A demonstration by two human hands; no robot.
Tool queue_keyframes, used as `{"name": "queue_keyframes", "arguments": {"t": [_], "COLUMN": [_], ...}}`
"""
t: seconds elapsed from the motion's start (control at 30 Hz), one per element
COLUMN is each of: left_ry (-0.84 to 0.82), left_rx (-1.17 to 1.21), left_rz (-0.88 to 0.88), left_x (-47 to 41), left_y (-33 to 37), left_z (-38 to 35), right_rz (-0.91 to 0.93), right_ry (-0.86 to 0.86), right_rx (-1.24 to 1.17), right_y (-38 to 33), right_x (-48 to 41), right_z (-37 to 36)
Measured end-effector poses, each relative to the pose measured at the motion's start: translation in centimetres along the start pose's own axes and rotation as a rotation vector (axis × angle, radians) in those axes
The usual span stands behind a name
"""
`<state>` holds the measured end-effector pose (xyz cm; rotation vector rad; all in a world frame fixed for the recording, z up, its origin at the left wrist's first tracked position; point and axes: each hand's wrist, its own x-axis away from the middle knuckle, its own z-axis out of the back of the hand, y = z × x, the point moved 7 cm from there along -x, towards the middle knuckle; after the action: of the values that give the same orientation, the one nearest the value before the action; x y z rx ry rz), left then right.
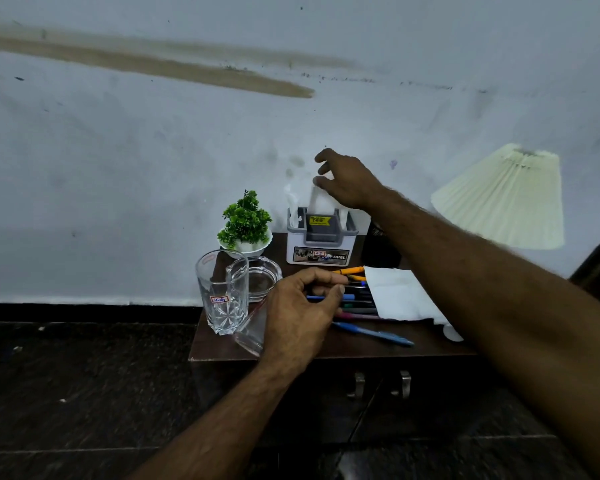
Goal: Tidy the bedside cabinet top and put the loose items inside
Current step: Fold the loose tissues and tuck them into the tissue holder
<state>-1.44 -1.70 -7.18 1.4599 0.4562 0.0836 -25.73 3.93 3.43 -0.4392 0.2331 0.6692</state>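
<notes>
You are working the gather step. Your left hand point(302, 306) is curling its fingers point(326, 277) onto the row of mixed-colour loose pens point(357, 301) lying just in front of the white-and-grey plastic organiser box point(321, 245), and thumb and forefinger look pinched on one pen. Your right hand point(348, 180) is hovering right above the organiser box with its fingers apart and bent. The thumb is touching the top edge of the white tissue sheet point(321, 199) standing in the box, and the hand is not clamped on anything.

Nothing looks stowed yet: the dark brown wooden bedside cabinet point(326, 393) below the organiser box is showing closed doors with metal handles point(359, 384). The next move probably calls for lifting the pens as one bundle and freeing a hand for a door.

- **Also on the tabletop point(360, 349):** a lone blue pen point(371, 332) is lying furthest in front of the organiser box, and a flat white paper napkin point(398, 292) front-right is touching the pen ends.
- **In the way:**
  - A clear cut-glass tumbler point(222, 292) is standing upright front-left of the organiser box.
  - A second clear glass point(251, 329) is tilting under your left hand; I cannot tell whether they touch.
  - A clear glass ashtray point(260, 275) is sitting behind them.
  - All three look easy to knock.
- **Around:** a green artificial plant in a white pot point(244, 223) is just left of the organiser box, and a cream pleated lampshade point(506, 199) is well to the right.
</notes>
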Motion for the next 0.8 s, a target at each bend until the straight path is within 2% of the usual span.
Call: {"name": "queue_keyframes", "arguments": {"t": [0.2,0.33,0.43,0.57,0.8], "left_ry": [-0.005,0.001,-0.001,-0.005,-0.016], "left_rx": [-0.060,-0.127,-0.157,-0.157,-0.113], "left_rz": [0.003,-0.035,-0.056,-0.053,-0.041], "left_x": [0.2,0.5,0.5,0.4,0.7], "left_y": [0.3,0.6,0.7,0.5,1.1], "left_z": [-0.3,-0.4,-0.4,-0.5,-0.5], "right_rz": [-0.010,-0.019,-0.054,-0.122,-0.134], "right_ry": [0.299,0.400,0.328,0.131,-0.051], "right_rx": [-0.201,-0.168,0.000,0.121,0.243], "right_y": [0.1,0.0,1.2,3.3,4.6], "right_x": [7.2,14.9,20.6,25.9,27.5], "right_z": [3.3,4.4,3.5,1.5,-0.3]}}
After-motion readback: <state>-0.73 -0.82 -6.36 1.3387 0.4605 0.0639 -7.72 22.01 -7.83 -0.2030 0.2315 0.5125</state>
